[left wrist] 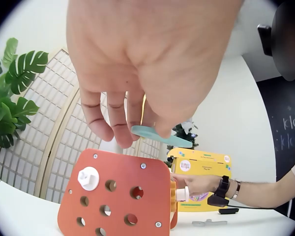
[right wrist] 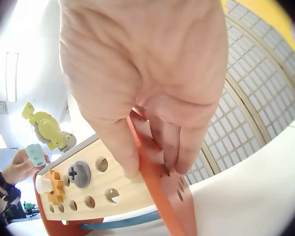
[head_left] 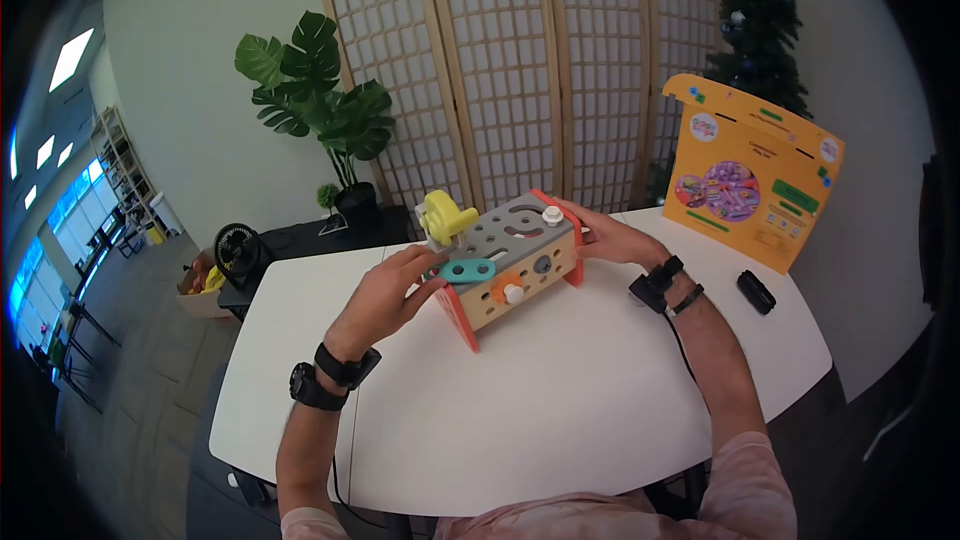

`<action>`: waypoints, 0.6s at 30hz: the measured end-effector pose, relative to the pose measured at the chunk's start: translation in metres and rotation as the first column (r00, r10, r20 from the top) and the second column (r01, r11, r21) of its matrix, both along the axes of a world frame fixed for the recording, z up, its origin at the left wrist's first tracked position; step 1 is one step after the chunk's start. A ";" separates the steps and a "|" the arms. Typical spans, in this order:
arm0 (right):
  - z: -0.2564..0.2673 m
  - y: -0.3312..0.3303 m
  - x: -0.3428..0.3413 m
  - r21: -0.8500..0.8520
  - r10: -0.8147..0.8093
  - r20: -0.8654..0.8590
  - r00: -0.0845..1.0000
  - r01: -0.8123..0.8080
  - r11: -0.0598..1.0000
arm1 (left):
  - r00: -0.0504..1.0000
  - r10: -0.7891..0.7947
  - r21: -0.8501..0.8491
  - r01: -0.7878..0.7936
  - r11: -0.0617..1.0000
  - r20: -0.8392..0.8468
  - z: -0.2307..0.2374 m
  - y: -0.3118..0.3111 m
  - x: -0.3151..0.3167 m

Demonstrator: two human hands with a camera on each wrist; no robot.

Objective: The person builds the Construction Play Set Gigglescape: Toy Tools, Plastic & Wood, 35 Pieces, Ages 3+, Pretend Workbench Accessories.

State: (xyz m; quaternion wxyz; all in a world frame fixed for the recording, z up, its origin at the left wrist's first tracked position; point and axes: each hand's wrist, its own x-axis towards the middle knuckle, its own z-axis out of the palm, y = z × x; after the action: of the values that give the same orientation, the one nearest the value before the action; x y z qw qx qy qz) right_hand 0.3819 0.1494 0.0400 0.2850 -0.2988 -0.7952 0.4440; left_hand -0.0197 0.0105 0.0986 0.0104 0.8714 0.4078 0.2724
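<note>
A toy workbench with a grey top, wooden side and red end panels stands on the white table. My left hand pinches a teal strip with holes between thumb and fingers, held over the bench's left end. In the left wrist view the strip shows edge-on above the red end panel. At the far end, my right hand grips the other red panel, thumb on the wooden side and fingers behind. A yellow toy saw-like piece sits on the top's back left.
An orange gear with a white peg and a grey bolt are on the bench's side. A white nut tops the right end. Behind my right arm stand a yellow box and a black case.
</note>
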 end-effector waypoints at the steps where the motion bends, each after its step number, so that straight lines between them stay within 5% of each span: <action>1: 0.000 0.003 0.000 0.005 -0.019 0.016 1.000 0.019 1.000 | 1.000 -0.001 0.020 0.001 1.000 -0.025 -0.003 0.002 0.001; 8: 0.002 0.014 -0.005 -0.041 -0.048 0.032 0.998 0.050 0.998 | 0.999 0.023 -0.114 -0.017 0.993 0.048 -0.004 0.000 0.014; 18: 0.002 0.027 -0.012 0.013 -0.056 0.098 0.994 0.055 0.998 | 0.990 0.010 -0.091 0.003 0.996 0.139 -0.010 0.001 0.017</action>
State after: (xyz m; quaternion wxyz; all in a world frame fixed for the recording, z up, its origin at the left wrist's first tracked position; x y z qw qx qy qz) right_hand 0.3697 0.1761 0.0425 0.2591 -0.3407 -0.8021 0.4164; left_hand -0.0023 0.0119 0.0886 0.0781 0.8482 0.4197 0.3135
